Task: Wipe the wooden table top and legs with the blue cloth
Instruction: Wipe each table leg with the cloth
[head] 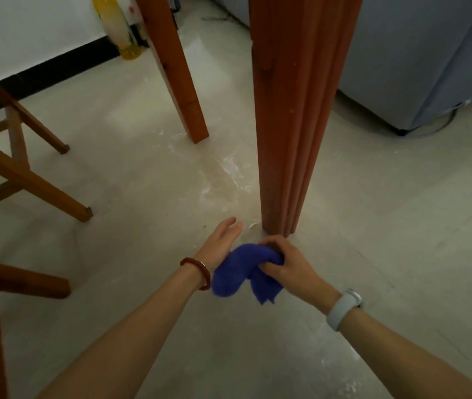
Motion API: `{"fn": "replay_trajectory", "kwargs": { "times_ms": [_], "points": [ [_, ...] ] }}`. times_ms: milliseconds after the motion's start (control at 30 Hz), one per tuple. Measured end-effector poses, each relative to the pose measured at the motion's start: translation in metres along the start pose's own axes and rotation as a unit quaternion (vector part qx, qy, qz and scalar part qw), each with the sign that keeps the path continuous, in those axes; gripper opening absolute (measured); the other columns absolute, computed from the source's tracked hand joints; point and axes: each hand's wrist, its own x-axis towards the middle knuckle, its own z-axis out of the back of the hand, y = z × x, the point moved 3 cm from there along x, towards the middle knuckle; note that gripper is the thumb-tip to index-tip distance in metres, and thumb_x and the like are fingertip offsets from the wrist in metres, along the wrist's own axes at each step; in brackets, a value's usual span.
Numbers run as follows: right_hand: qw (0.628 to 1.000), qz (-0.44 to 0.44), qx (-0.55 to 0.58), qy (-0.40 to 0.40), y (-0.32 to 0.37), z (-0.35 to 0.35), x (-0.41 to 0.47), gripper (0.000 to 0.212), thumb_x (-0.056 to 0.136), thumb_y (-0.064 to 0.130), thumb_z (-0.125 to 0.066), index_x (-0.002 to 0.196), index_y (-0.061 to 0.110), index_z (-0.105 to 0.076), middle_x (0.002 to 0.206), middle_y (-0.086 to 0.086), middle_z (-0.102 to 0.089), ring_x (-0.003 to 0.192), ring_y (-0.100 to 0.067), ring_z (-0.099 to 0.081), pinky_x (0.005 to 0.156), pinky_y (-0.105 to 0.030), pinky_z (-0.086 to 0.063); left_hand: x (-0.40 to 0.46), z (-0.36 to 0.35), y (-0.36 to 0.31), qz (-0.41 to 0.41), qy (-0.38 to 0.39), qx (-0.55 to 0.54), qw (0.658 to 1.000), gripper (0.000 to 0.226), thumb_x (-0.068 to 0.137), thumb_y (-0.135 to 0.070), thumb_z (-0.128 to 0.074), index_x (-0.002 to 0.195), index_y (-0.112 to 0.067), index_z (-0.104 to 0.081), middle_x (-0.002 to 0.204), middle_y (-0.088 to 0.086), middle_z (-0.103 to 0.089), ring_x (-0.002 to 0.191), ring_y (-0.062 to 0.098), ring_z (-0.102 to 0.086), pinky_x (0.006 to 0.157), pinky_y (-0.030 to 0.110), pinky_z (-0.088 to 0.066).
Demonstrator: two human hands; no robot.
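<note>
Bunching the soft, limp blue cloth (239,269) in my right hand (286,264) at centre frame, I am steadying it against my open left hand (220,243). I am judging a full-fist hold best for wrapping the bench leg (289,125).

No text, number, brand or sign can be read anywhere. The yellow bottle (116,27) by the wall at the floor's far left edge carries a pale label, but its print is too blurred to make out. The face of the watch (354,298) is turned away, and its grey band shows no marking.
</note>
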Motion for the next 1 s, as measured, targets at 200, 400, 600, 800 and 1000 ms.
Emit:
{"fn": "replay_trajectory", "kwargs": {
  "times_ms": [200,400,600,800,1000],
  "points": [
    [0.985,0.061,0.032,-0.158,0.019,0.006,-0.006,0.023,0.083,0.019,-0.059,0.105,0.022,-0.052,0.105,-0.001,-0.054,0.093,0.01,-0.051,0.081,-0.005,-0.039,-0.013,-0.024,0.007,0.099,0.157,-0.282,0.941,0.052,0.095,-0.046,-0.025,0.114,-0.009,-0.055,0.104,0.008,-0.067,0.1,0.018,-0.06,0.088,0.028,-0.046],
    [0.997,0.019,-0.012,-0.071,0.012,-0.01,-0.012,0.084,0.077,0.027,-0.072,0.142,0.023,-0.02,0.136,0.006,-0.019,0.12,-0.005,-0.033,0.082,0.007,-0.029,-0.011,-0.035,-0.007,0.107,0.109,-0.262,0.953,0.041,0.095,-0.04,-0.035,0.111,-0.01,-0.057,0.104,0.007,-0.065,0.095,0.017,-0.06,0.083,0.029,-0.048],
    [0.981,0.101,-0.069,-0.149,0.024,0.003,-0.006,0.066,0.085,0.009,-0.061,0.134,0.031,-0.023,0.126,0.006,-0.034,0.112,-0.007,-0.044,0.094,-0.009,-0.034,-0.017,-0.024,-0.017,0.052,0.068,-0.206,0.975,0.023,0.086,-0.038,-0.054,0.1,-0.02,-0.052,0.101,0.004,-0.06,0.091,0.022,-0.06,0.077,0.039,-0.053],
    [0.964,0.177,-0.036,-0.195,0.038,0.028,-0.003,0.049,0.085,0.022,-0.059,0.129,0.02,-0.037,0.117,0.015,-0.047,0.099,0.01,-0.053,0.083,-0.004,-0.043,-0.01,0.004,-0.056,-0.167,-0.208,-0.187,0.946,0.019,0.084,-0.01,-0.061,0.084,-0.025,-0.05,0.099,0.011,-0.059,0.086,0.022,-0.058,0.068,0.024,-0.05],
    [0.944,0.156,-0.031,-0.29,0.033,0.059,-0.009,0.038,0.09,0.003,-0.048,0.121,0.024,-0.042,0.115,0.003,-0.046,0.095,-0.005,-0.056,0.074,-0.008,-0.047,-0.006,-0.006,-0.112,-0.341,-0.281,-0.098,0.892,0.027,0.089,-0.009,-0.052,0.115,-0.016,-0.05,0.119,-0.001,-0.052,0.106,0.008,-0.051,0.092,0.016,-0.044]
  ]
}}
